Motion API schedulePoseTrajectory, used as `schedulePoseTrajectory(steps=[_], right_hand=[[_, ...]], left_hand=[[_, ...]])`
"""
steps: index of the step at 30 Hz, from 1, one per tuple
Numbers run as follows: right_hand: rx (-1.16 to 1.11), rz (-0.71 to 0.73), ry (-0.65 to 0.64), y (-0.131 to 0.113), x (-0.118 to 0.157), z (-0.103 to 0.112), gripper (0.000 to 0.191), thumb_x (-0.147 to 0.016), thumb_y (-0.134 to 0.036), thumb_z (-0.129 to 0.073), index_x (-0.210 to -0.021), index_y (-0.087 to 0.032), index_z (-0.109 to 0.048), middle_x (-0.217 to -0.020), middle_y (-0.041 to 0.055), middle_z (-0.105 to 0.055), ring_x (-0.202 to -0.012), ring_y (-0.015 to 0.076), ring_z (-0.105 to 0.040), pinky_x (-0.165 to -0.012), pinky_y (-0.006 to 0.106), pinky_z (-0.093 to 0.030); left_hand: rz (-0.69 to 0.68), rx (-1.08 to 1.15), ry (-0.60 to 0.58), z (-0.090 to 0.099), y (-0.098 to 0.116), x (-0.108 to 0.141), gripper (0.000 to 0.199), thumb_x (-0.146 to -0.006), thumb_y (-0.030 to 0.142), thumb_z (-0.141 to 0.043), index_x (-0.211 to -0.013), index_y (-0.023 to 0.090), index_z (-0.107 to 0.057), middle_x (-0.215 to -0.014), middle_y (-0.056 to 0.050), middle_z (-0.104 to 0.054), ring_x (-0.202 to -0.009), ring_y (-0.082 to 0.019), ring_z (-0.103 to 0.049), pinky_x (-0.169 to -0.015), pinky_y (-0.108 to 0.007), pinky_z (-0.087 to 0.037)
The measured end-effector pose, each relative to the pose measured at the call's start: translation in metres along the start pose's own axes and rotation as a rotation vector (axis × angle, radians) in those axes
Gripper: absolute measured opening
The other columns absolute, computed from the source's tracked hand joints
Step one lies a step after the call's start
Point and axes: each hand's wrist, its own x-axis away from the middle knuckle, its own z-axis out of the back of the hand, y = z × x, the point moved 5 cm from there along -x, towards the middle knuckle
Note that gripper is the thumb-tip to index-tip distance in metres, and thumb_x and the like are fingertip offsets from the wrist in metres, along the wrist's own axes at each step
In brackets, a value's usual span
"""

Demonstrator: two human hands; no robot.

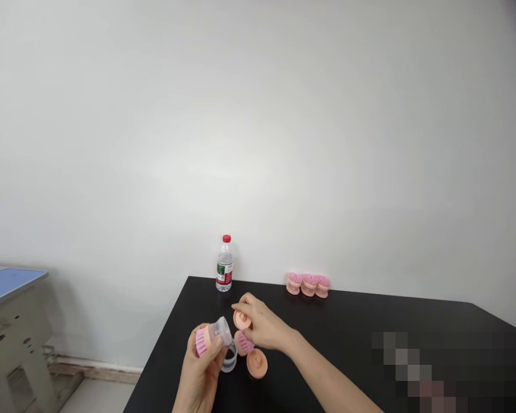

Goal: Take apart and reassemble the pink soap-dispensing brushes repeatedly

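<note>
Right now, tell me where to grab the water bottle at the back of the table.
Grip the clear plastic water bottle around its body just above the label, coming from the near side with the right hand. It stands upright at the far edge of the black table, by the wall, so the near side looks the open one.
</note>
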Motion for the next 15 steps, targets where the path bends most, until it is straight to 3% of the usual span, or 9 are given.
schedulePoseTrajectory(steps=[7,11,15], right_hand=[[-0.129,-0.045,0.088,-0.028,0.062,0.015,0.069,-0.075,-0.010,-0.060,-0.143,-0.021,-0.049,-0.135,0.0135,-0.058,-0.125,0.0296,-0.056,-0.108,0.044,-0.043],[-0.284,-0.118,0.139,-0.034,0.076,0.016,0.072,-0.070,-0.011,-0.071,-0.138,-0.028,-0.054,-0.128,0.0082,-0.062,-0.116,0.0297,-0.060,-0.102,0.043,-0.048],[-0.369,-0.106,0.275,-0.032,0.083,0.011,0.064,-0.066,-0.011,-0.079,-0.124,-0.031,-0.063,-0.117,0.0036,-0.066,-0.103,0.0267,-0.065,-0.095,0.042,-0.052]], left_hand=[[-0.012,-0.200,-0.170,-0.019,-0.009,0.019,0.057,-0.053,0.031,-0.096,-0.097,0.022,-0.062,-0.080,0.001,-0.072,-0.073,-0.015,-0.068,-0.074,-0.028,-0.057],[-0.051,-0.279,-0.239,-0.025,-0.011,0.025,0.058,-0.051,0.035,-0.096,-0.096,0.023,-0.063,-0.078,0.002,-0.069,-0.068,-0.014,-0.063,-0.065,-0.025,-0.051],[-0.048,-0.303,-0.271,-0.027,-0.013,0.026,0.057,-0.050,0.039,-0.096,-0.094,0.022,-0.064,-0.077,0.000,-0.069,-0.069,-0.015,-0.062,-0.064,-0.025,-0.048]])
